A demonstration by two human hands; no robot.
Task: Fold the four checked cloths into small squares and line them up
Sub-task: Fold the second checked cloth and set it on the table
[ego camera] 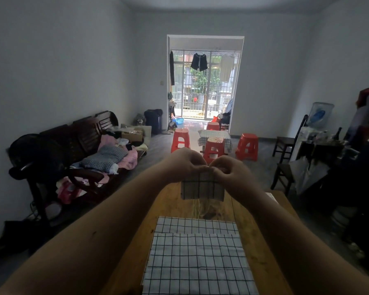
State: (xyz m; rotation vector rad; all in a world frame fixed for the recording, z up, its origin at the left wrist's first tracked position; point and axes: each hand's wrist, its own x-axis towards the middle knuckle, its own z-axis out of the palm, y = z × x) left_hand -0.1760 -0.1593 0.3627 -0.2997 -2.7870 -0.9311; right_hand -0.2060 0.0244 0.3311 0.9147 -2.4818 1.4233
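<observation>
With left hand [185, 165] and right hand [228, 171] side by side, fingers curled, pinching the top edge of a small folded checked cloth [202, 189] hanging above the wooden table [173, 206], beyond two overlapping flat cloths [198, 258].

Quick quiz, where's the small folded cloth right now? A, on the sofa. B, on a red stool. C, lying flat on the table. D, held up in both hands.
D: the left hand and right hand pinch the top edge of the folded cloth, which hangs in the air above the far end of the table.
</observation>
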